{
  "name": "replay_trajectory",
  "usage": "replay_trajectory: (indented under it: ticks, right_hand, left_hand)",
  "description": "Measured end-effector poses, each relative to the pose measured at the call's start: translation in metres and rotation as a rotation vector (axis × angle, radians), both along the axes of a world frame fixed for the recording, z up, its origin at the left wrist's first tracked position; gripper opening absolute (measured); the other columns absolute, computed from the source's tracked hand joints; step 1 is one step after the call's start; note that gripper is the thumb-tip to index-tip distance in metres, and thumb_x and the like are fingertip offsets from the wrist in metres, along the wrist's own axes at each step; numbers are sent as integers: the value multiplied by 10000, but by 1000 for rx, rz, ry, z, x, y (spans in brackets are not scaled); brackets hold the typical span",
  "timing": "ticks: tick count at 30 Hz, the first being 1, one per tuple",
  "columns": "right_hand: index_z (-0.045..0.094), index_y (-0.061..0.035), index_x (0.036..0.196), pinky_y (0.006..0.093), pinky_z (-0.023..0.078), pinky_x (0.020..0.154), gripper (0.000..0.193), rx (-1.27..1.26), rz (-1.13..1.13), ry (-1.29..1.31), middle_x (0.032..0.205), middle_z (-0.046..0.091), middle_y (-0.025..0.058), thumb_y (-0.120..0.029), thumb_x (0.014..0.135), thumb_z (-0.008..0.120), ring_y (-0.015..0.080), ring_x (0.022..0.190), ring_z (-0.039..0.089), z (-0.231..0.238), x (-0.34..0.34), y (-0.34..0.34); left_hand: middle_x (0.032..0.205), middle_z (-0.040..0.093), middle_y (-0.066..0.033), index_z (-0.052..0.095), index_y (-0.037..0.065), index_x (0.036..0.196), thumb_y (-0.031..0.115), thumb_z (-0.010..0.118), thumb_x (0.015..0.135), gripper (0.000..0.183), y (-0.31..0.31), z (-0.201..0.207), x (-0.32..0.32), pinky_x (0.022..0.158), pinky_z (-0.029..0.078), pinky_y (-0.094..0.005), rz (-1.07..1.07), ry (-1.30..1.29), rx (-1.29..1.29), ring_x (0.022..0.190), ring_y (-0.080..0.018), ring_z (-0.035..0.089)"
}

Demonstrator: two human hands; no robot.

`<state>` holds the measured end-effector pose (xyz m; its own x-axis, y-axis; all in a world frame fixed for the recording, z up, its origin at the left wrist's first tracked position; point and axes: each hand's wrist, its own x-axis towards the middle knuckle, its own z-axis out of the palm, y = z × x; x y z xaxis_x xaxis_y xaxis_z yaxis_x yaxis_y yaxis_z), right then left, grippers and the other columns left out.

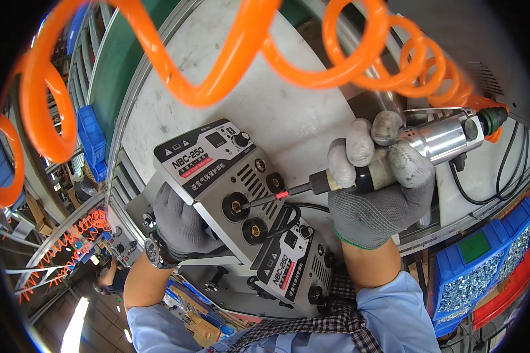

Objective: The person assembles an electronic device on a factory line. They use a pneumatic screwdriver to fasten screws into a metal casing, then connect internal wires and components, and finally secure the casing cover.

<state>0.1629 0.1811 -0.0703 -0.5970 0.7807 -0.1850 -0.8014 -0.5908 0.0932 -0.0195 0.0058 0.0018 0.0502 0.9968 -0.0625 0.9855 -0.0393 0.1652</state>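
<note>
Gripping a silver power driver (444, 140) now in the gloved right hand (388, 188), clenched round the barrel with curled fingers and thumb. Aiming left, out beyond the fingertips, along a dark shaft (301, 189) with a red collar (281, 194), right up to the brass centre of a round black socket (236, 207) on the front of the grey machine (224, 182). Touching or just short? Cannot tell. Over to the other side, set against the machine's left flank with the gloved left hand (185, 220), partly hidden behind the casing; cannot tell whether grasping or only pressing. Tilted, this machine, right beside the left fingers and well apart from the right ones. Just below, a second similar machine (291, 267). Overhead, an orange coiled hose (247, 41).
</note>
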Motion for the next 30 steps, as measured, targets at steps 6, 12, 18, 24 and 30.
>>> replay_trajectory:
  ticks: [6, 12, 18, 24, 30]
  right_hand:
    - [514, -6, 1089, 351, 503, 665, 278, -34, -8, 18, 932, 577, 185, -158, 867, 582, 279, 755, 593, 1, -2, 2]
    - [509, -1, 1085, 362, 511, 659, 274, -26, -3, 16, 945, 571, 192, -175, 879, 562, 288, 755, 589, 0, -7, -3]
    - [568, -25, 1094, 361, 508, 617, 229, 208, -98, -125, 1065, 592, 135, -87, 895, 474, 260, 857, 564, -7, -1, 3]
    - [573, -20, 1070, 358, 502, 621, 217, 192, -62, -111, 1066, 594, 124, -95, 893, 472, 247, 878, 573, -10, 0, 9]
    - [557, 14, 1038, 351, 496, 603, 213, 213, -22, -125, 1053, 587, 114, -101, 868, 499, 239, 868, 564, -6, -4, 5]
  left_hand:
    - [1101, 585, -218, 569, -41, 1140, 459, 795, 638, 744, 3, -1, -1, 737, 500, -451, -2, 3, 4, 922, -385, 608]
    - [1055, 586, -189, 579, -26, 1113, 482, 785, 630, 730, -3, -1, -2, 720, 491, -452, 32, 10, -7, 859, -364, 603]
    - [884, 571, -153, 612, -7, 938, 443, 772, 604, 582, 4, -6, 0, 602, 464, -413, 98, -57, -16, 712, -310, 578]
    - [942, 584, -150, 612, -5, 1016, 446, 802, 574, 659, 2, -10, 0, 619, 464, -401, 91, -40, 68, 758, -311, 591]
    - [956, 580, -154, 604, -6, 1024, 444, 795, 589, 655, 3, -5, 0, 633, 470, -409, 86, -30, 31, 765, -317, 593]
